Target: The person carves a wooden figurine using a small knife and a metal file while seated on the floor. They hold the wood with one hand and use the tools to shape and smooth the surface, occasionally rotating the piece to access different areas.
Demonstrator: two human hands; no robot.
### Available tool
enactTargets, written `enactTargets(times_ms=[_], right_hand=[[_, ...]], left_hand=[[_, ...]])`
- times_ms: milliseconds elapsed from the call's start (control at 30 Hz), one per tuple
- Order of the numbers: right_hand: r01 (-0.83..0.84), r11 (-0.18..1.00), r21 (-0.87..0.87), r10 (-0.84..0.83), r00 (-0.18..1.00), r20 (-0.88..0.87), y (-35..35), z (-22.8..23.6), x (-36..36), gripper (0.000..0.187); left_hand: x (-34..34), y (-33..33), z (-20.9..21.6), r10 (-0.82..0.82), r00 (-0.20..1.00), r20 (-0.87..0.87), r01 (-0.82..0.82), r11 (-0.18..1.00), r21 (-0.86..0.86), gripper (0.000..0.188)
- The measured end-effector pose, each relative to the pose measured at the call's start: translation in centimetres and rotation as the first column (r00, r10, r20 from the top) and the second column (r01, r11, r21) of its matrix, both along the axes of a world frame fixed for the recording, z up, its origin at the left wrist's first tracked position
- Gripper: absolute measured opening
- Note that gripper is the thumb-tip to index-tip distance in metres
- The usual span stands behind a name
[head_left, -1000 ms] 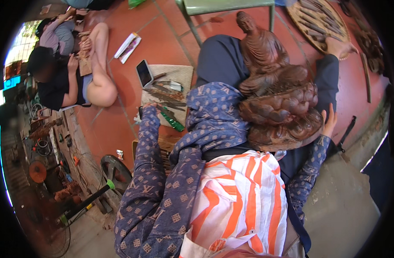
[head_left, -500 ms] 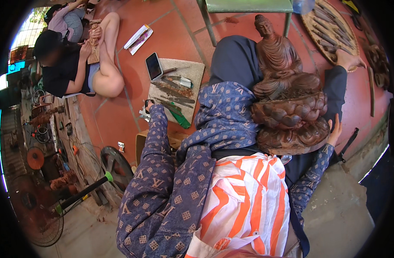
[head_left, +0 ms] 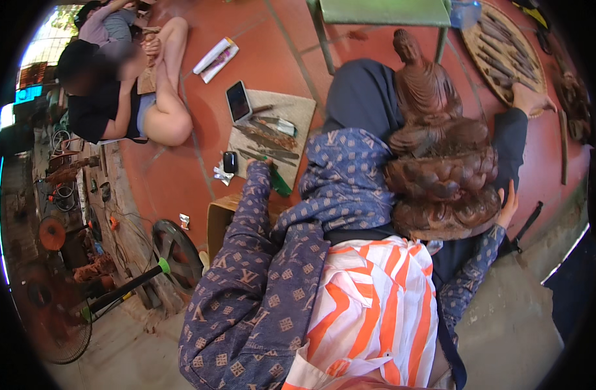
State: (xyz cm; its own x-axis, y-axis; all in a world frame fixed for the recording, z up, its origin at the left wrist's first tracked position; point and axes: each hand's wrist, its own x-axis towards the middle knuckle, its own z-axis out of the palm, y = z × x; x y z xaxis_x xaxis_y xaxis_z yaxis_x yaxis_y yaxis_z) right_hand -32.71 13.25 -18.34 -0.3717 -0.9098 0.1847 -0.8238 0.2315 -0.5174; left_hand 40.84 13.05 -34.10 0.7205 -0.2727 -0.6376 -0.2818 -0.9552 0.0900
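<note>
Head view: statue (head_left: 436,138) stood upright, right of centre; right hand (head_left: 508,207) lay open beside it, contact uncertain. Left hand (head_left: 259,165) was by tools (head_left: 265,138) at left, grasp unclear. Toppling seemed possible if jolted.

Left of the statue (head_left: 431,146), left hand (head_left: 259,165), its grip too small to tell, blurred fan (head_left: 41,305); beyond it, stool (head_left: 382,12) cut off
</note>
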Motion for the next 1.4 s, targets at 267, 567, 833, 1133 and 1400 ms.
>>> enactTargets(times_ms=[267, 567, 833, 1133, 1400], right_hand=[[-0.050, 0.998, -0.048, 0.048, 0.998, -0.041, 0.3, -1.8, 0.3, 0.047], [0.056, 0.998, -0.002, -0.056, 0.998, -0.033, 0.4, -0.4, 1.7, 0.045], [-0.009, 0.993, 0.119, -0.029, 0.951, 0.309, 2.6, 3.3, 0.8, 0.044], [0.119, 0.949, -0.292, 0.081, 0.803, 0.591, 3.4, 17.4, 10.4, 0.026], [-0.300, 0.879, -0.372, 0.473, 0.440, 0.763, 2.1, 20.0, 21.5, 0.061]], left_hand=[[0.6, 0.7, 2.0, -0.916, 0.387, -0.102, 0.832, 0.300, 0.467, 0.046], [-1.0, -0.8, 4.3, -0.870, 0.481, -0.108, 0.831, 0.413, 0.372, 0.025], [-3.4, -1.7, 5.7, 0.493, 0.695, -0.524, -0.718, 0.434, -0.544, 0.015], [-17.0, -8.4, 27.0, -0.455, 0.888, 0.060, 0.118, 0.100, -0.988, 0.019], [-35.0, -4.5, 33.8, -0.750, 0.064, 0.658, 0.077, -0.654, -0.753, 0.021]])
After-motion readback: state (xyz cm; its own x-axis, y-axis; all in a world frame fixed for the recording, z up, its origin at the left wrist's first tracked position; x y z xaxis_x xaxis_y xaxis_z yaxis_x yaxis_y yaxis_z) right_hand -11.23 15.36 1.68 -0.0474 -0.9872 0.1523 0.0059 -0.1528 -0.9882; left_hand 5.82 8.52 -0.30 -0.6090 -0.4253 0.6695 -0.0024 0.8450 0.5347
